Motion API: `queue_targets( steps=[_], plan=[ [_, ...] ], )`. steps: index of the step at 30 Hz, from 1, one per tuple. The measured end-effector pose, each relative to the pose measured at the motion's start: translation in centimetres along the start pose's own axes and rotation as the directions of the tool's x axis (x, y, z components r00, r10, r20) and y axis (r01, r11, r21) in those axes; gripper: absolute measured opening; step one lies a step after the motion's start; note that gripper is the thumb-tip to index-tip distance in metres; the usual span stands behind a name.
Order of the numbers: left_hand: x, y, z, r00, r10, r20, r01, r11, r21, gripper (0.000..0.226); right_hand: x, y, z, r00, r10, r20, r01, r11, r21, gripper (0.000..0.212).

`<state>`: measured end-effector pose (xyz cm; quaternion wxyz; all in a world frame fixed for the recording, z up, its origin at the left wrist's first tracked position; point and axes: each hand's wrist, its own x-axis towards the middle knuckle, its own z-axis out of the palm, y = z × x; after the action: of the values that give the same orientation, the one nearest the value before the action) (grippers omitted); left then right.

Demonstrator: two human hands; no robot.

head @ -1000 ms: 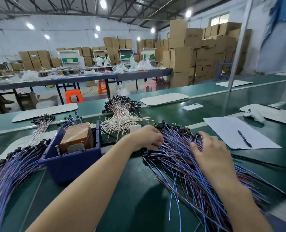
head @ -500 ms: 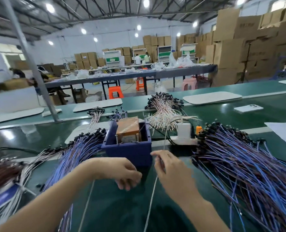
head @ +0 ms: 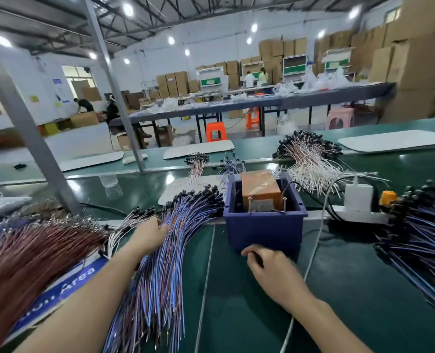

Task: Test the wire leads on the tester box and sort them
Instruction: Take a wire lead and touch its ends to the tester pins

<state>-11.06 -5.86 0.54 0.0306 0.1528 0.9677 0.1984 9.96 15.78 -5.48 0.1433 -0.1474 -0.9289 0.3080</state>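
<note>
Nearest the bench's front edge our right hand (head: pixel 272 268) curls before the tester box (head: pixel 264 230), our left hand (head: pixel 150 234) lies on the blue leads (head: pixel 175 240) beside it, whether either's fingers (head: pixel 249 252) hold one we cannot tell; we judge sorting, next a fresh lead from the right-edge heap (head: pixel 420 233).

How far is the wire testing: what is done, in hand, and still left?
Done, probably: the blue leads piled left of the tester box, plus the brown pile. In hand: left hand rests on that left pile; right hand is curled before the box, contents unclear. Left: apparently the blue pile on the right.
</note>
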Motion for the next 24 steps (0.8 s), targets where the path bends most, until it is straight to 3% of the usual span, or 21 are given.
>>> queue_targets(
  steps=[4,10,13,18,24],
  plan=[
    [1.3,-1.0,1.2,0.997,-0.073,-0.027,0.069,0.991,-0.118,0.017,-0.2,0.4,0.0,1.0,0.012,-0.004,-0.011,0.993,0.113,0.02],
    [2.4,-1.6,2.0,0.962,-0.252,-0.104,0.193,0.897,-0.397,0.036,-0.2,0.6,0.0,0.999,0.031,-0.025,-0.027,0.987,0.159,0.02],
    [2.7,-1.9,1.8,0.943,-0.278,-0.183,0.207,0.921,-0.329,0.028,-0.3,0.5,0.0,0.999,0.039,-0.036,-0.032,0.985,0.171,0.023],
    [3.7,-0.9,1.8,0.977,-0.11,-0.183,0.063,0.967,-0.245,0.037,-0.1,0.5,-0.1,0.998,0.043,-0.049,-0.033,0.98,0.199,0.023],
    [4.1,0.5,2.1,0.957,0.015,-0.289,-0.026,0.999,-0.035,0.036,-0.1,0.7,0.1,0.996,0.06,-0.067,-0.041,0.967,0.253,0.021]
  ],
)
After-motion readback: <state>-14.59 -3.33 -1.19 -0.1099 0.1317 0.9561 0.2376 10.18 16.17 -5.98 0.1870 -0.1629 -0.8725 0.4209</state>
